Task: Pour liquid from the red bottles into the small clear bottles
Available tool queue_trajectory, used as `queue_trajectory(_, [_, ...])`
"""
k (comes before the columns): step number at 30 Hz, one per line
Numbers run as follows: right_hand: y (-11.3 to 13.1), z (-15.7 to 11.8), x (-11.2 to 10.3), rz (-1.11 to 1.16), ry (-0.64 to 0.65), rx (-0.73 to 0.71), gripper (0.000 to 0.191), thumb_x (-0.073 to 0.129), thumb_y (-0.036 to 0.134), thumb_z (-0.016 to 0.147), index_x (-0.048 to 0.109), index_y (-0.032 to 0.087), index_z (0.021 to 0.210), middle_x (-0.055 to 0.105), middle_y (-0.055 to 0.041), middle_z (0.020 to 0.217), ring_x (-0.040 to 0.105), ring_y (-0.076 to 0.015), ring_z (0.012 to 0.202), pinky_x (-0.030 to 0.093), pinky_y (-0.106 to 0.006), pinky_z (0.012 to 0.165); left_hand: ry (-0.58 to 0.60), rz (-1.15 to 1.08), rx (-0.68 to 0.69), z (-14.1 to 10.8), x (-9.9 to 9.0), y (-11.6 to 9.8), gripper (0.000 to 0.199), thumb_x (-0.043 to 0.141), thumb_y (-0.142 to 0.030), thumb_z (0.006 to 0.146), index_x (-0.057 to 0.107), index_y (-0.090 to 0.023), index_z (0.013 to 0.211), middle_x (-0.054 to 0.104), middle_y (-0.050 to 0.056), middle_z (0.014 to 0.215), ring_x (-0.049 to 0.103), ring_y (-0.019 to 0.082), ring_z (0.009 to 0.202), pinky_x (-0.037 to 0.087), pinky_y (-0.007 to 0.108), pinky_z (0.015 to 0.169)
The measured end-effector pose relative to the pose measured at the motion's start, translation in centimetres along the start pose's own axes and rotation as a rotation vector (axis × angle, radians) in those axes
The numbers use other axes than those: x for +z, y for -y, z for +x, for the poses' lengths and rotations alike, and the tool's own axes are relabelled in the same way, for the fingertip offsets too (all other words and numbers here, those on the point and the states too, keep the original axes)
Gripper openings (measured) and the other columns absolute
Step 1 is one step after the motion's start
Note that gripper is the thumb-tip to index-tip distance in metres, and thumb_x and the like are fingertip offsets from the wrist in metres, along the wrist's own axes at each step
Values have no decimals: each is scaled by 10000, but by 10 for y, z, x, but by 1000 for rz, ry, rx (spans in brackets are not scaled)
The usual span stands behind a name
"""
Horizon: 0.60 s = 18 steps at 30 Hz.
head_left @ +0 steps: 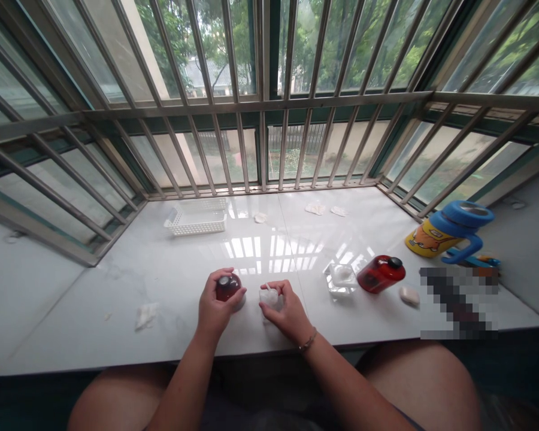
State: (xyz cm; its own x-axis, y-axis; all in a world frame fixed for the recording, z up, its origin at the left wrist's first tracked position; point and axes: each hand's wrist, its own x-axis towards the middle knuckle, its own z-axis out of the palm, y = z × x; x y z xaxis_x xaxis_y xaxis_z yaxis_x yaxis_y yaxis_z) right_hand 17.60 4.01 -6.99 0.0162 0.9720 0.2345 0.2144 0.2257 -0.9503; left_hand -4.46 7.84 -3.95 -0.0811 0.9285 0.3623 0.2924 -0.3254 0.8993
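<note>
My left hand (215,308) is wrapped round a small dark red bottle (228,288) with a black cap, which stands on the white counter. Close by on the right, my right hand (287,311) grips a small clear cup (269,297) with something whitish in it. A short white stick-like piece shows at its top, under the fingers; its kind is unclear. A gap separates the bottle from the cup. To the right of my right hand lies a clear glass dish (340,280) with something white on it. Beside the dish is a larger red bottle (381,274) with a black cap.
A white perforated basket (197,224) sits at the back left. Crumpled tissues (146,316) are scattered on the counter (94,341). At the right are a blue and yellow tumbler (435,236) and a pale rounded object (409,296). Window bars (260,108) enclose the back.
</note>
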Motion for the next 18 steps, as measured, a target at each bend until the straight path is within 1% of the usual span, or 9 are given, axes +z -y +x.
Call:
queue_trajectory(2, [0, 0, 0, -9, 11, -4, 346, 813, 337, 836, 599, 273, 1101, 746, -43, 1199, 727, -248, 1098, 580, -429, 991, -1, 4, -3, 0, 0, -1, 428, 886, -392, 810, 642, -265, 1138, 704, 89, 1332, 671, 304, 1282, 524, 504, 1139])
queue_trajectory(3, [0, 0, -1, -13, 19, -13, 364, 810, 334, 841, 610, 275, 1139, 745, -44, 1207, 724, -250, 1114, 572, -437, 1015, -1, 4, -6, 0, 0, -2, 426, 886, -390, 809, 643, -266, 1137, 705, 87, 1331, 672, 304, 1281, 525, 503, 1138])
queue_trajectory(5, [0, 0, -1, -15, 32, -31, 487, 801, 322, 851, 588, 285, 1287, 743, -47, 1236, 711, -256, 1173, 541, -464, 1090, 1, 0, -11, 0, 0, -3, 424, 886, -386, 808, 644, -267, 1136, 705, 87, 1331, 670, 304, 1283, 524, 505, 1139])
queue_trajectory(7, [-1, 0, -1, -7, 34, -39, 624, 801, 308, 851, 513, 290, 1405, 744, -52, 1258, 699, -260, 1223, 506, -490, 1150, 3, -5, -15, 0, 0, -4, 425, 888, -387, 807, 644, -265, 1133, 703, 92, 1333, 666, 308, 1286, 523, 514, 1138])
queue_trajectory(8, [-2, 0, 0, 2, 30, -33, 631, 805, 309, 849, 498, 287, 1400, 745, -55, 1258, 699, -261, 1229, 503, -495, 1157, 4, -6, -18, 0, 0, -4, 427, 888, -388, 806, 643, -264, 1133, 702, 95, 1334, 665, 311, 1287, 523, 518, 1136])
queue_trajectory(11, [-3, -1, 1, 24, 12, 7, 470, 819, 329, 843, 528, 280, 1209, 743, -60, 1254, 717, -263, 1191, 547, -477, 1102, 2, -7, -26, 0, 0, -5, 429, 889, -387, 803, 644, -263, 1132, 702, 96, 1336, 663, 313, 1287, 525, 519, 1130])
queue_trajectory(13, [-3, -1, 0, -4, 15, 6, 389, 811, 335, 851, 560, 276, 1142, 739, -59, 1241, 722, -264, 1168, 560, -470, 1079, 0, -10, -27, 0, 0, -5, 428, 890, -387, 801, 645, -264, 1130, 703, 93, 1333, 664, 311, 1283, 525, 515, 1129])
queue_trajectory(15, [-2, -1, -1, -44, 31, -22, 363, 796, 326, 861, 615, 278, 1171, 735, -55, 1236, 712, -265, 1176, 550, -472, 1094, -2, -12, -21, -1, 1, -5, 428, 890, -391, 801, 645, -265, 1128, 704, 90, 1328, 665, 308, 1279, 524, 512, 1130])
queue_trajectory(18, [-1, 0, -2, -53, 45, -55, 479, 782, 309, 865, 612, 288, 1313, 733, -53, 1255, 691, -265, 1222, 518, -481, 1144, -2, -10, -10, 0, 1, -4, 427, 888, -404, 812, 645, -267, 1135, 705, 90, 1325, 664, 305, 1282, 519, 509, 1137])
